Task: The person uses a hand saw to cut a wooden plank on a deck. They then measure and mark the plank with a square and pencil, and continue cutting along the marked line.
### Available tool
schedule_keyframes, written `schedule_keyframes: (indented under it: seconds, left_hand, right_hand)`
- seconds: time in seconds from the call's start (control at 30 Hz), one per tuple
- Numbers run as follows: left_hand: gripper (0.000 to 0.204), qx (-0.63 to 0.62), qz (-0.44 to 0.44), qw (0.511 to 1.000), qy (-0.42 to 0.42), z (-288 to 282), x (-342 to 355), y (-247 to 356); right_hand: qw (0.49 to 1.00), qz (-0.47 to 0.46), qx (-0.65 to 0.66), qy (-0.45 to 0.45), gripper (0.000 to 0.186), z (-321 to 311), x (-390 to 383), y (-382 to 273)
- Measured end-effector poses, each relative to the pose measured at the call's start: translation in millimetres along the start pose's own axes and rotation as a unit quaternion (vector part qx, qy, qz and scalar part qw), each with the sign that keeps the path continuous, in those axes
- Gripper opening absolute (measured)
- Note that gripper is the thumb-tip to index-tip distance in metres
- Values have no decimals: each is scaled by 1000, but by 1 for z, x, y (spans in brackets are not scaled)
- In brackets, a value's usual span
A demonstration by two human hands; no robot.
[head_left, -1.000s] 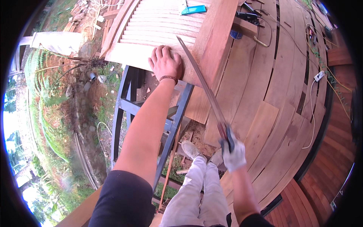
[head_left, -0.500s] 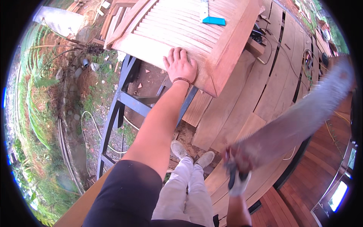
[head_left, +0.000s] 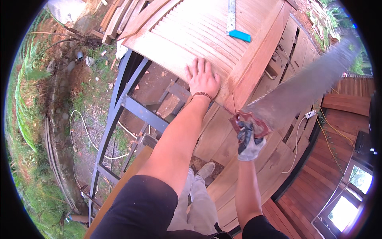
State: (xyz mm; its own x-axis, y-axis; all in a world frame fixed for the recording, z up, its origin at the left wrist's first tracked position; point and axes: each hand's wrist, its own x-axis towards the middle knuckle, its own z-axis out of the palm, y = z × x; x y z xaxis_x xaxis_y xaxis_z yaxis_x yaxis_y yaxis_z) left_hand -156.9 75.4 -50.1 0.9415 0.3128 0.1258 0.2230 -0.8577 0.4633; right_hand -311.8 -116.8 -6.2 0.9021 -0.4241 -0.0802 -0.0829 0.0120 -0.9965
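My left hand (head_left: pixel 203 79), bare with a braided bracelet at the wrist, lies with fingers spread on the near end of a pale louvred wooden panel (head_left: pixel 215 40), which sits on a dark metal frame (head_left: pixel 143 113). My right hand (head_left: pixel 250 145), in a white and dark glove, grips the red-brown handle of a handsaw (head_left: pixel 298 85) beside the panel's near right corner. The toothed blade reaches diagonally up to the right, slightly blurred. A set square with a turquoise stock (head_left: pixel 239 36) lies on the louvres.
Wooden deck boards (head_left: pixel 217 139) surround my feet and run to the right, with a white power strip (head_left: pixel 310 114) and cords on them. Stacked timber offcuts (head_left: pixel 115 20) are at the back left, above soil, stones and ferns. A darker red-brown deck (head_left: pixel 318 167) shows at the right.
The saw has swung from pointing toward the panel to pointing up-right, and my right hand has risen toward the panel corner. My left hand stays on the panel; the view has shifted.
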Motion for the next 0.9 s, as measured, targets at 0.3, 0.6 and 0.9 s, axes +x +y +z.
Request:
schedule_keyframes:
  seconds: [0.3, 0.6, 0.9]
  left_hand:
    - [51, -2, -11, 1000, -23, 1, -5, -6]
    - [49, -5, -15, 1000, -16, 1, -7, -10]
    - [54, 52, -21, 998, -18, 2, -1, 5]
  right_hand:
    - [995, 27, 1, 96, 15, 31, -6, -12]
    - [988, 138, -50, 42, 20, -63, -34, -51]
    - [931, 281, -230, 28, 20, -245, 42, -16]
